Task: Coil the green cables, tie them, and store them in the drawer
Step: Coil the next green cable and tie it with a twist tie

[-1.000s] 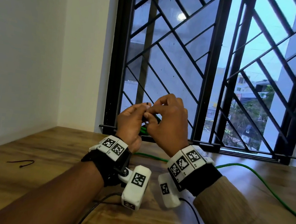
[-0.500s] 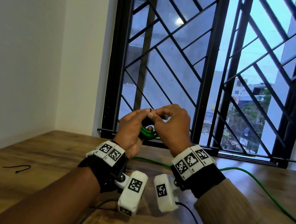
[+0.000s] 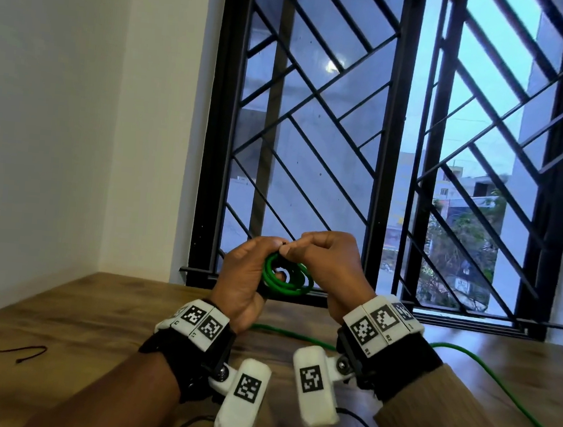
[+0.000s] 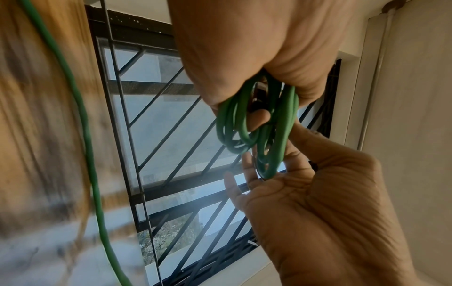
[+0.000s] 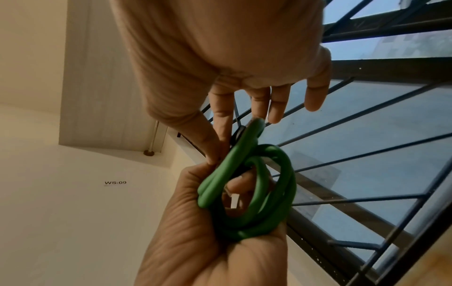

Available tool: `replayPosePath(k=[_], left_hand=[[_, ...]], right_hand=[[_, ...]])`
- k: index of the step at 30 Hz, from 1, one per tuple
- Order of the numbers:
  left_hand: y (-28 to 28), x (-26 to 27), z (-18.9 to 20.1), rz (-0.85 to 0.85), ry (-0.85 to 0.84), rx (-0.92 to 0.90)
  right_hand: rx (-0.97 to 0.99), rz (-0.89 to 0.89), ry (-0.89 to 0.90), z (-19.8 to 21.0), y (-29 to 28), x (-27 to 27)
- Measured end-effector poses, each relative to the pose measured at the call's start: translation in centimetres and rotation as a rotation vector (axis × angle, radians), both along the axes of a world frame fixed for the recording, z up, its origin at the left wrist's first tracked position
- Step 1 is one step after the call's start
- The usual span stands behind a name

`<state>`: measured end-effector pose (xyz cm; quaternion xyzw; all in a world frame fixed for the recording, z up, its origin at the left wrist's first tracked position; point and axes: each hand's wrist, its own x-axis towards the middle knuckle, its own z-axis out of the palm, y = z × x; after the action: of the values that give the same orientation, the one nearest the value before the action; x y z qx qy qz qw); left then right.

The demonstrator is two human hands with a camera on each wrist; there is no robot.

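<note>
A wooden counter (image 3: pixel 58 302) meets white walls (image 3: pixel 60 106); a black-grilled window (image 3: pixel 400 138) shows grey buildings and daylight

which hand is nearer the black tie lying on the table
Left. The left hand, gripping the green coil, is up on the side of the black tie; the right hand is farther across.

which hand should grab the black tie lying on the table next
Left, probably. The black tie lies on the table's left side, nearer the left hand. But that hand cradles the green coil, so the right hand must first take it.
</note>
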<state>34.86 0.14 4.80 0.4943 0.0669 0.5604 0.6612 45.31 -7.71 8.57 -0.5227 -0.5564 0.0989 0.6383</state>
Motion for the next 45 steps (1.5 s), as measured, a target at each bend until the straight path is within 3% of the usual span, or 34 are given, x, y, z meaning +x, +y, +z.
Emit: replayPosePath(k=[10, 18, 32, 39, 45], left_hand=[[-0.2, -0.1, 0.2, -0.101, 0.029, -0.020], [0.3, -0.7, 0.2, -0.145, 0.002, -0.030], [-0.1, -1.3, 0.4, -0.215, 0.038, 0.013], [-0.4, -1.7, 0.7, -0.217, 0.113, 0.038], [0.0, -0.9, 0.8, -0.006, 0.189, 0.019]], right_hand=[[-0.018, -0.045, 0.019, 0.3, 0.0, 0.1], [-0.042, 0.050, 0.093, 0.6, -0.6, 0.2], [-0.066, 0.048, 0.041, 0.7, -1.0, 0.0], [-0.074, -0.016, -0.073, 0.9, -1.4, -0.3], [0.008, -0.401, -0.482, -0.1, -0.3, -1.1]])
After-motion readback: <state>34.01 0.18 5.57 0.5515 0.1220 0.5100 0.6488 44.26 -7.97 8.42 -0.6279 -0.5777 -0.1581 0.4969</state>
